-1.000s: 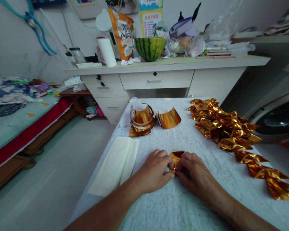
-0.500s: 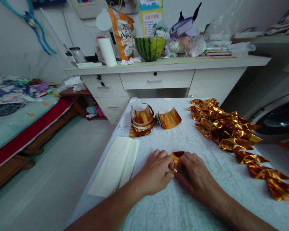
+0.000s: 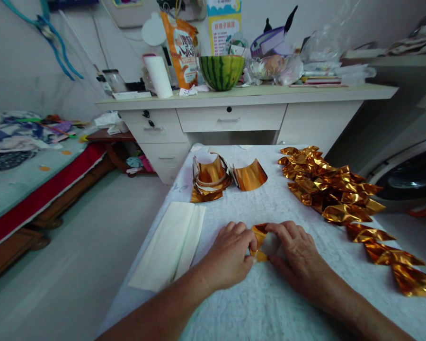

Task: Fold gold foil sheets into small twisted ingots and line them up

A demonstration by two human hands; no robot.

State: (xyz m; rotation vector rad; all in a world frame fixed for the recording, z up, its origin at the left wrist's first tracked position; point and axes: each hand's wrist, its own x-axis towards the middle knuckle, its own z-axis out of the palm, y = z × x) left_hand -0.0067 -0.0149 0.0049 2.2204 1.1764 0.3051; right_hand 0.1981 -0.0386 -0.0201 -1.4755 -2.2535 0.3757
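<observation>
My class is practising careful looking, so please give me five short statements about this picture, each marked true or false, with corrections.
1. The left hand holds a piece of gold foil. True.
2. The watermelon sits on the desk. True.
3. The white roll stands to the right of the watermelon. False: it stands to the left.
4. The heap of crumpled foil lies on the bed. False: it lies on the right side of the table.
5. The pale sheets lie on the left side of the table. True.
</observation>
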